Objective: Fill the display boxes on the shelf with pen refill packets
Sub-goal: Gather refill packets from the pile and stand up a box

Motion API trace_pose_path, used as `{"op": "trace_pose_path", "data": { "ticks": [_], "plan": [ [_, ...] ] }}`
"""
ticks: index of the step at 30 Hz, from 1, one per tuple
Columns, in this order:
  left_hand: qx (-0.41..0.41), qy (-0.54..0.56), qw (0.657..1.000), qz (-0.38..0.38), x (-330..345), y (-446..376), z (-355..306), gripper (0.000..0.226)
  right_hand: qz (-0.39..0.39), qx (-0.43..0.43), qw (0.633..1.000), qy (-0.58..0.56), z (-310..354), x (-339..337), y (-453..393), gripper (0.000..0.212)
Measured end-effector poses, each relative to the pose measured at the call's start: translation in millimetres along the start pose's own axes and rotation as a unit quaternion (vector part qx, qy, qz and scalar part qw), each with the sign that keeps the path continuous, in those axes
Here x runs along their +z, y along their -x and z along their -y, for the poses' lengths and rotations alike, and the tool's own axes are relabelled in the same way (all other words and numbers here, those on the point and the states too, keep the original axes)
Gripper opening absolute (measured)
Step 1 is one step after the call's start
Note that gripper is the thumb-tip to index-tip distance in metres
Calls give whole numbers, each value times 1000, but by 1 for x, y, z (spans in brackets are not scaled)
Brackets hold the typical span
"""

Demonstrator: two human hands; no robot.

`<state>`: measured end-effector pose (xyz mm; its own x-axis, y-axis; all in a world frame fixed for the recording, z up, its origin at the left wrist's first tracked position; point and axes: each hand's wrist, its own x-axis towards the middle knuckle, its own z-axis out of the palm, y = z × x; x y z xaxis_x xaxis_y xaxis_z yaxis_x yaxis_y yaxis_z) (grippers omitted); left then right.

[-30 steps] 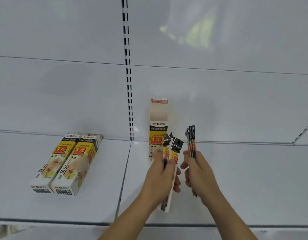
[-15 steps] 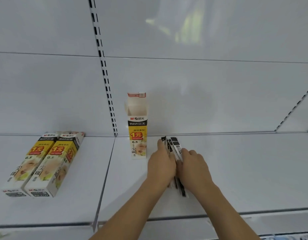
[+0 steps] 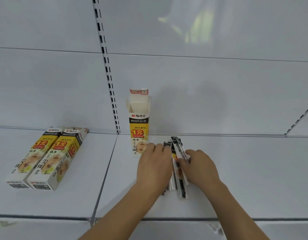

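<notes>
White painted metal makes up the store shelf (image 3: 236,170) and its back panel, and the task on it looks only partly done. One tall yellow-and-white cardboard display box (image 3: 139,129) stands upright at the back of the shelf with its top flaps open; from this angle it cannot be told how much, if anything, is inside. Two more yellow-and-white boxes of the same print (image 3: 46,158) lie flat side by side on the neighbouring shelf section, well apart from the hands, with their near ends closed; they appear not yet set up. So at least the bundle in hand remains to be loaded, and probably those two boxes as well.

A bundle of slim black-and-white pen refill packets (image 3: 177,163) sits on edge on the shelf, just right of the open box, squeezed between both hands. The left hand (image 3: 155,163), palm turned inward, presses its fairly straight fingers along the bundle's left side, fingertips close beside the open box. The right hand (image 3: 200,167) closes on the right side, thumb and curled fingers pinching the packets. Both forearms reach in from the lower edge, converging on the bundle, apparently squaring it up before insertion.
</notes>
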<state>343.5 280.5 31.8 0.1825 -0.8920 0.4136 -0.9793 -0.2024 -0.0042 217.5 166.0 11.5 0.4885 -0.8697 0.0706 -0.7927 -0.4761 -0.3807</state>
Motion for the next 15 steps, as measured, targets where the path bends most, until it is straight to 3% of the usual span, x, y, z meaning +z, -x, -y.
{"op": "trace_pose_path", "data": {
  "ticks": [2,5,10,15],
  "plan": [
    [-20,74,983,-168,-5,4,12,13,2,0,1000,-10,-2,0,-3,28],
    [-67,104,952,-282,-17,7,34,27,-9,-13,1000,-1,-5,-2,-8,29],
    [-135,111,922,-346,-26,-1,66,47,-28,-28,998,46,-5,-3,-15,25],
    [-144,200,924,-291,-46,-13,78,50,-3,-28,996,87,-1,-4,-20,15]
  ]
}}
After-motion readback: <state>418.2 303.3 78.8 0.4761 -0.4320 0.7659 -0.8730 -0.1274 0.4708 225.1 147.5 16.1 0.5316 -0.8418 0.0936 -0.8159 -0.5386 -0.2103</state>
